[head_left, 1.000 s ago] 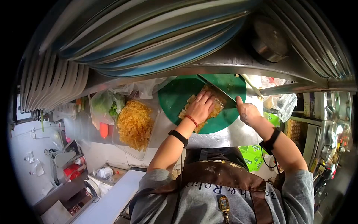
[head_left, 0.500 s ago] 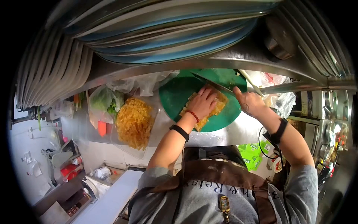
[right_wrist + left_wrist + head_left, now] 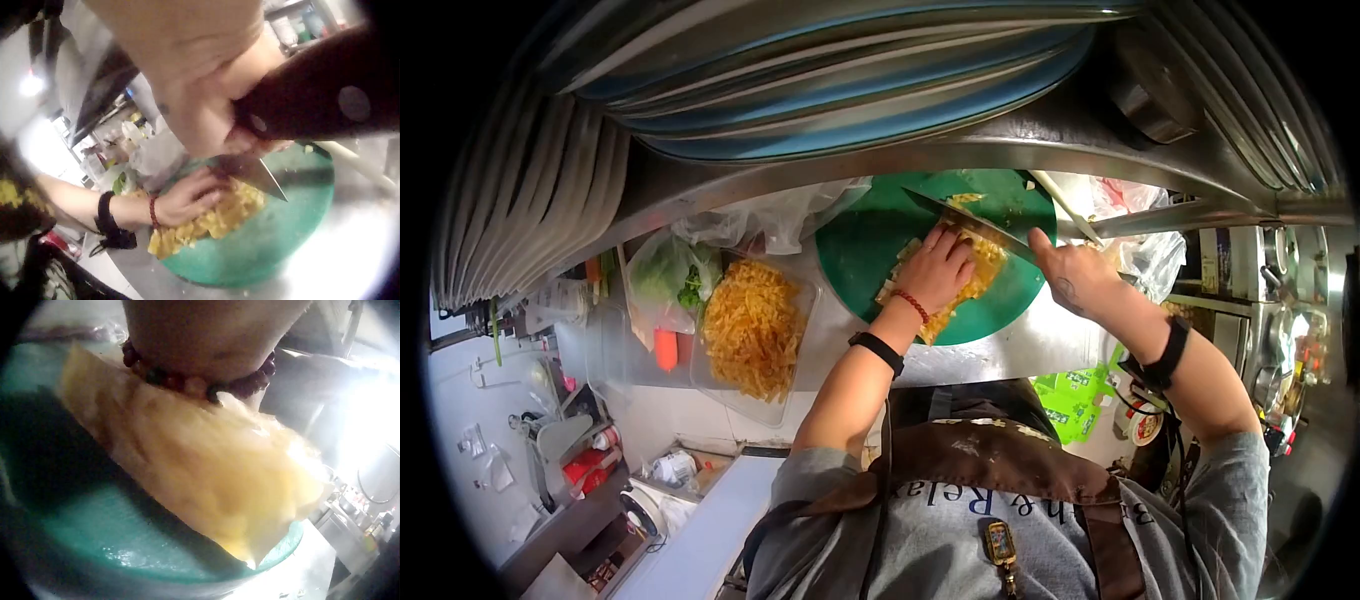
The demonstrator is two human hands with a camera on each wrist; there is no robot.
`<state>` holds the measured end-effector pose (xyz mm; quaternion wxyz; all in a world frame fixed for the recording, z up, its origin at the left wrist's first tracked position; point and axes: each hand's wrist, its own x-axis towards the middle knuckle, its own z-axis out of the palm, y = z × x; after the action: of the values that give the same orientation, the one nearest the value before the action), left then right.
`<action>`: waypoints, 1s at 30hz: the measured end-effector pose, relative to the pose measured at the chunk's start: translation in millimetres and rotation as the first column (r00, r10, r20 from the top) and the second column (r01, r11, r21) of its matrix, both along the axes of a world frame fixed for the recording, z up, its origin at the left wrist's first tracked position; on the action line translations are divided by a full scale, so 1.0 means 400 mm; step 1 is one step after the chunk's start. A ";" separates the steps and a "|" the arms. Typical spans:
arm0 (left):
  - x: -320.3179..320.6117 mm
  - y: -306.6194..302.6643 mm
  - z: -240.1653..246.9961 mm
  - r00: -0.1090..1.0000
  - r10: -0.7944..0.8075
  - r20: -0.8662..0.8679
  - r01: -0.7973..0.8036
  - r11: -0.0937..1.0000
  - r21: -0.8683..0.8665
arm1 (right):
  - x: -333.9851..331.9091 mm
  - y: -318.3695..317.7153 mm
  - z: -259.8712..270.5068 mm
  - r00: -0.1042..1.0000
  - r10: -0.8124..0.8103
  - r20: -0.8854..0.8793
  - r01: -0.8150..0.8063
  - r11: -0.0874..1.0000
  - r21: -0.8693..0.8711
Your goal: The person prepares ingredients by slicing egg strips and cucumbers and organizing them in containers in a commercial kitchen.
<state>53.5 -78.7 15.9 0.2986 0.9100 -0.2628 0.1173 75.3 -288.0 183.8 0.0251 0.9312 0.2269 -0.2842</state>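
Observation:
On the round green cutting board lies a stack of thin yellow sheets, resembling cooked egg or pancake. My left hand rests on it, fingers extended toward the blade. The right hand grips a kitchen knife by its dark riveted handle. Its blade lies across the far end of the stack, just beyond the left fingertips. A small yellow piece sits on the far side of the blade. The left wrist view is filled by a yellow sheet, which hides the left fingers.
To the left, a clear tray holds a heap of yellow strips. Beside it are a bag of green vegetables and a carrot-like orange piece. A shelf of stacked plates overhangs the counter. Plastic bags lie right.
The knife has shifted over the stack's far end, and a piece now shows beyond the blade. The right forearm has swung outward; the left hand stays on the sheets.

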 end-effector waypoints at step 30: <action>-0.013 0.022 0.010 0.999 -0.035 -0.034 0.035 0.999 -0.003 | -0.038 0.006 -0.202 0.996 -0.084 0.030 0.078 0.983 0.166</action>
<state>48.3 -69.9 19.8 0.3061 0.9068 -0.2733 0.0967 60.0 -285.6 103.0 -0.0595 0.9437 0.2110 -0.2479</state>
